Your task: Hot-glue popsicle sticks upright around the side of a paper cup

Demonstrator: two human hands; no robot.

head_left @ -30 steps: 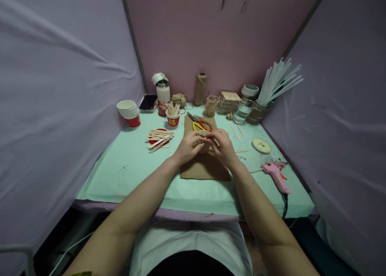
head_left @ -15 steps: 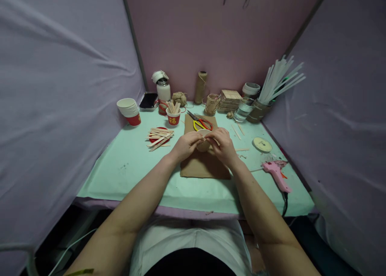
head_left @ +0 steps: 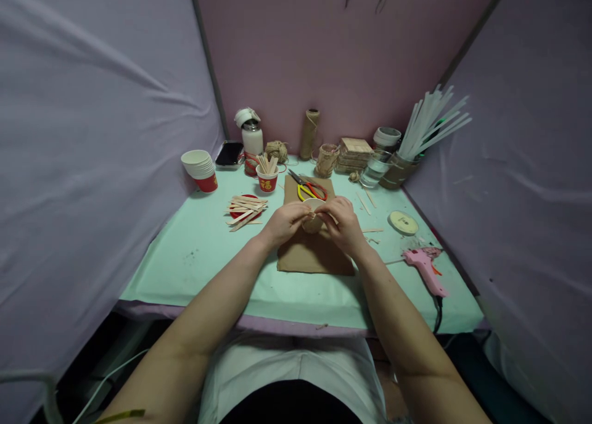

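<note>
Both hands meet at a small paper cup (head_left: 313,225) with a pale rim and a brownish outside, over a piece of brown cardboard (head_left: 315,260). My left hand (head_left: 287,221) has its fingertips pinched at the cup's near rim. From the other side, my right hand (head_left: 341,221) is closed at the same rim, its fingertips almost touching the left ones. Anything small between the fingertips is too hidden to make out. Just beyond the cup lie scissors (head_left: 318,193) with red and yellow handles, blades pointing away to the left.
Craft sticks (head_left: 247,209) lie left on a red lid. Further back are stacked paper cups (head_left: 200,170), a red cup of sticks (head_left: 267,181), a twine ball (head_left: 276,152) and a glass of water (head_left: 374,172). A pink glue gun (head_left: 425,270) with a cord rests at right.
The view shifts very slightly. Both hands stay at the cup's rim in nearly the same pose.
</note>
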